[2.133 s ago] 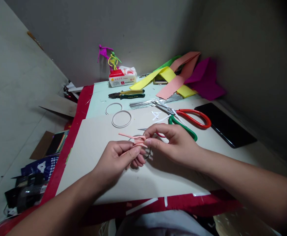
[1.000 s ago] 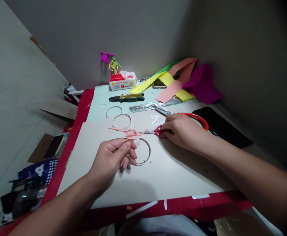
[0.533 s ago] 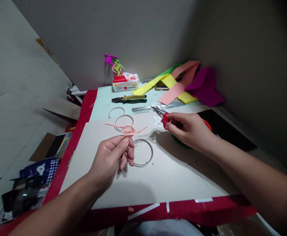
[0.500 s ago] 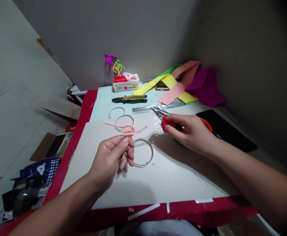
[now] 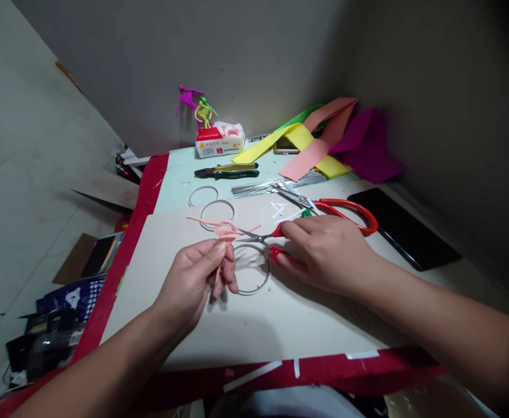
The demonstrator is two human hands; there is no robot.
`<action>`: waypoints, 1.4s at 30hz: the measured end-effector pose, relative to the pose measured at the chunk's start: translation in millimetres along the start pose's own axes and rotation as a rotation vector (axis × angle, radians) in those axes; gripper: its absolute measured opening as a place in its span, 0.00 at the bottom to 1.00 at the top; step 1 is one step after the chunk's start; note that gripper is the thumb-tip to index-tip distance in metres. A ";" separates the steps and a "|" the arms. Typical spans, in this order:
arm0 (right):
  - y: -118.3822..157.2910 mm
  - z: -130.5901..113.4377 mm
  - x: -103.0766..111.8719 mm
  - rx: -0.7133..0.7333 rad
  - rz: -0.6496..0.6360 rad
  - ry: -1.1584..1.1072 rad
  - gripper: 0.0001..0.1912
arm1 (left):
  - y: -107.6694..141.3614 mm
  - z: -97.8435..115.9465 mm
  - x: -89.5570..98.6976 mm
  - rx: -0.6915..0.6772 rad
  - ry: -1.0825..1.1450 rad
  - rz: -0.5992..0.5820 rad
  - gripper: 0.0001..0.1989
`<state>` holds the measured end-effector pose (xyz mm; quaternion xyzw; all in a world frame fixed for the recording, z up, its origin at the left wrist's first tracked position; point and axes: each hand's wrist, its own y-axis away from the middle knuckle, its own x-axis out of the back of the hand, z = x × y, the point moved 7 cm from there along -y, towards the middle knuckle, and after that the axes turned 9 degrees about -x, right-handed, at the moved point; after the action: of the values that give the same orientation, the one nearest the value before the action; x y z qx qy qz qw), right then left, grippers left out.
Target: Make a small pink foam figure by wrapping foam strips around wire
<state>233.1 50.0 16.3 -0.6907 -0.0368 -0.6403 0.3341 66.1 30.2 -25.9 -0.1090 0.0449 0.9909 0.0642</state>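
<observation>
Between its thumb and fingers, my left hand (image 5: 202,270) pinches a small pink paper figure (image 5: 226,229) whose thin twisted arms stick out to both sides. My right hand (image 5: 324,249) grips small scissors with red handles (image 5: 277,253). Their blades are parted and point left, with the tips beside the figure's right edge, just above my left fingertips. Under the hands, a metal ring (image 5: 268,270) lies on the pale board (image 5: 184,348), and two more rings (image 5: 217,202) lie behind the figure.
Pliers (image 5: 237,171), thin wires (image 5: 254,188) and large red-handled scissors (image 5: 369,217) lie behind the hands. A black phone-like slab (image 5: 406,229) is at right. Farther back are paper strips (image 5: 298,165) and a tissue pack (image 5: 221,145) near small paper figures (image 5: 204,112).
My right hand has moved left and down, bringing the small scissors from above the wires to the pink figure. The large red scissors now show more fully. My left hand keeps its pinch.
</observation>
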 end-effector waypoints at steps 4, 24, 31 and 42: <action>0.5 -1.7 -0.9 0.022 0.003 0.009 0.11 | 0.7 -1.1 -3.3 0.019 -0.001 -0.016 0.12; 2.5 -2.0 -1.7 0.023 -0.012 0.017 0.09 | 1.4 -9.0 -4.8 0.088 -0.002 -0.016 0.11; 1.0 -0.2 -6.0 0.020 -0.089 -0.021 0.09 | 1.2 -8.7 -5.2 0.083 -0.023 -0.017 0.11; 3.6 1.5 -6.1 0.050 -0.106 -0.001 0.07 | 2.5 -10.0 -4.0 0.069 -0.080 -0.031 0.12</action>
<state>235.0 50.3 9.3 -0.6795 -0.0897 -0.6556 0.3169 71.7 26.2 -34.5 -0.0678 0.0746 0.9913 0.0848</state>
